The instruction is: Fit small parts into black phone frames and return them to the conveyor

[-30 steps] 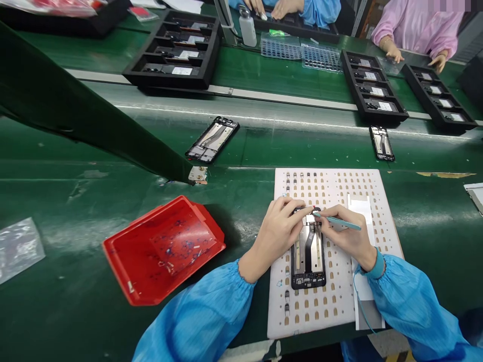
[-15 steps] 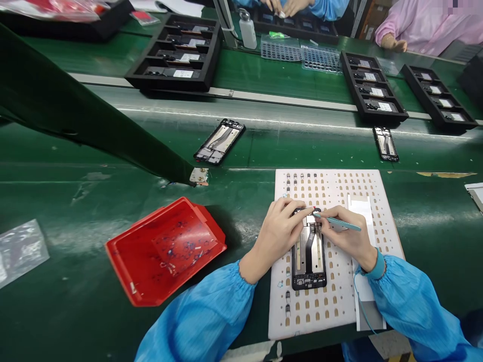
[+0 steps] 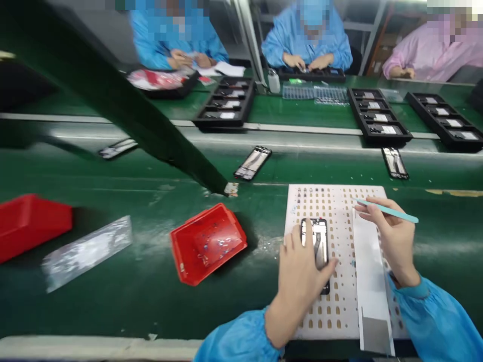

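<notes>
A black-rimmed phone frame (image 3: 321, 246) with a dark ribbon cable and silvery inner plate lies on the white perforated board (image 3: 343, 322). Over its left side and lower part spreads my left hand (image 3: 302, 271), fingers stretched and thumb out past the right edge; whether it presses on the frame I cannot tell. My right hand (image 3: 396, 236) grips light-blue tweezers (image 3: 396, 212) above the board's right part, their tips pointing left, apart from the phone frame. Beneath that hand is a long white strip (image 3: 372, 281) with a grey lower end, lying along the board.
Left of the board stands a red bin (image 3: 207, 241) with small scraps inside. Farther left are a plastic bag (image 3: 90, 251) and another red bin (image 3: 33, 226). Phone frames (image 3: 252, 163) lie beyond a slanting dark green bar (image 3: 162, 130). Black trays (image 3: 226, 103) and co-workers (image 3: 307, 40) are across the bench.
My right hand with the tweezers has moved right, off the phone frame. My left hand has shifted down and spread over the frame. The view has tilted up and swung left.
</notes>
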